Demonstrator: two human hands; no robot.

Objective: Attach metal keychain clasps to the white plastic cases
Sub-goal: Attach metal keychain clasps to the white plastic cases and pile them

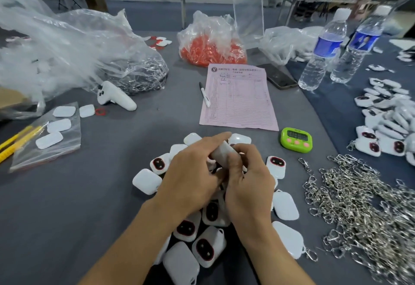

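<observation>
Grey table (pixel 89 194): bag (pixel 211 26) holds orange pieces (pixel 211 54); fingers (pixel 215 138) of left hand (pixel 190 172) and right hand (pixel 249 183) grip white case (pixel 221 152).

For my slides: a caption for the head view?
Left hand and right hand grip a white case over the pile of cases, metal keychain clasps heaped at right.

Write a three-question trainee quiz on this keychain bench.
1. True or false: the left hand and the right hand both hold one white case above the pile of cases.
2. Pick one: the heap of metal clasps lies a) to the person's right of the pile, b) to its left, c) on top of it.
3. What colour is the timer beside the pink form?
Key: 1 true; 2 a; 3 green.
</observation>
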